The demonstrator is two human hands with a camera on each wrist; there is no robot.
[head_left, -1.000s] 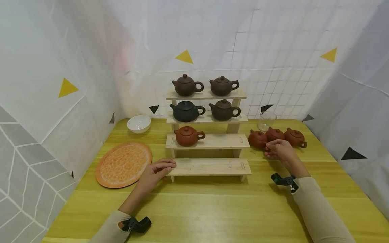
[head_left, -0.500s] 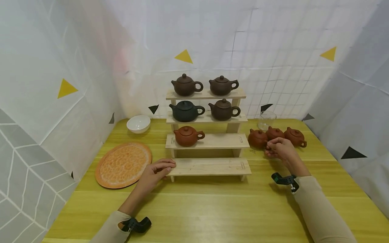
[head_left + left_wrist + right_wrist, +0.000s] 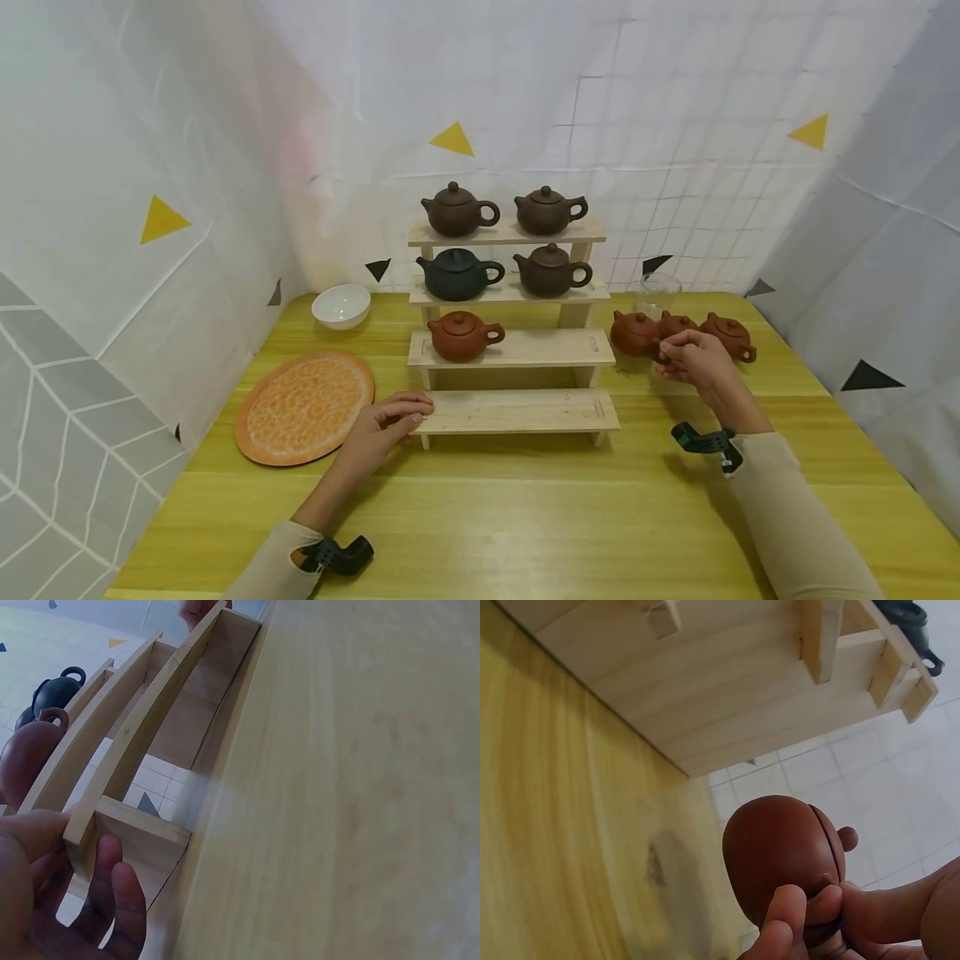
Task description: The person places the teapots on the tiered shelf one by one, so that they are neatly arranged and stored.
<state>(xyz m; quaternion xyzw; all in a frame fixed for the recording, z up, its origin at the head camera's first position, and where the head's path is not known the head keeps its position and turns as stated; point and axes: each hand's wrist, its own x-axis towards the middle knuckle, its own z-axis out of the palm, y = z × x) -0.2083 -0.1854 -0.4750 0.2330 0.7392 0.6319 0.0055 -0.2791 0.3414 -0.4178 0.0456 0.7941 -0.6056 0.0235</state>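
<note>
My right hand (image 3: 701, 364) pinches the handle of a reddish-brown teapot (image 3: 634, 334), just right of the stepped wooden shelf (image 3: 513, 412). In the right wrist view this teapot (image 3: 784, 855) hangs above the table with its lid on, a shadow below it. My left hand (image 3: 387, 429) grips the left end of the shelf's lowest board, fingers above and below the edge in the left wrist view. On the third step down sits another reddish-brown teapot (image 3: 458, 337). Higher up stand a dark green teapot (image 3: 455, 275) and several dark brown teapots (image 3: 549, 271).
Two more reddish-brown teapots (image 3: 728, 336) stand on the table beyond my right hand, one partly hidden. Behind them is a clear glass cup (image 3: 659, 293). At left lie a white bowl (image 3: 341, 307) and an orange round mat (image 3: 305, 408). White cloth walls surround the table.
The teapot in my right hand has risen a little off the table, and the hand has moved slightly up with it. My left hand stays on the shelf end.
</note>
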